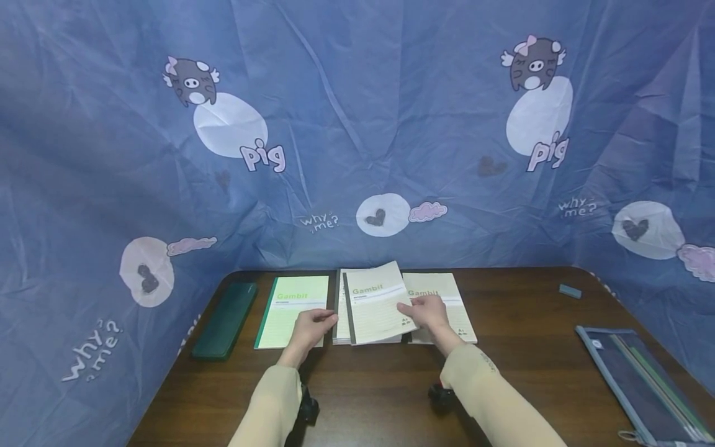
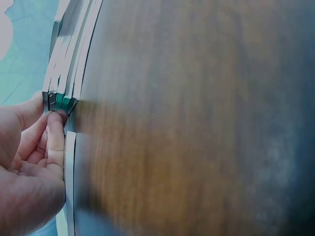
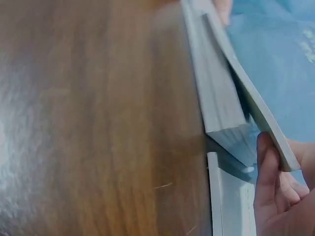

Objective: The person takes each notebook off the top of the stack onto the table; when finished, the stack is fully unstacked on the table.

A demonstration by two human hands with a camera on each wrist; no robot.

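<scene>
Lying in a row near the far edge of the dark wooden surface [image 1: 391,397] are three "Gambit" notebooks, and the middle stack [image 1: 342,310] serves as the landmark here. On top of that stack sits a grey-spined notebook [image 1: 373,305], its cover lifted and bowed upward. The right hand [image 1: 427,312] pinches the right edge of this raised notebook, thumb under and fingers over, as the right wrist view shows with a thumb [image 3: 268,167] against the lifted edge. The left hand [image 1: 310,329] rests just left of the stack, its curled fingers [image 2: 55,132] pressing against the stacked page edges; whether it truly grips anything cannot be told.

Left of the stack lies a green-spined notebook [image 1: 290,307], partly under the left hand, and further left a dark green case [image 1: 226,320] near the surface's left edge. Right of the stack lies a third notebook [image 1: 447,298], partly covered by the right hand. Well to the right, a small grey eraser [image 1: 570,290] sits alone, and a blue mesh pouch [image 1: 637,379] lies along the right edge.

The near half of the surface, in front of the stack, is bare wood between the two sleeves. A blue cloth backdrop [image 1: 357,124] walls in the far and side edges closely, printed with cartoon pigs, "pig" and "why me?".
</scene>
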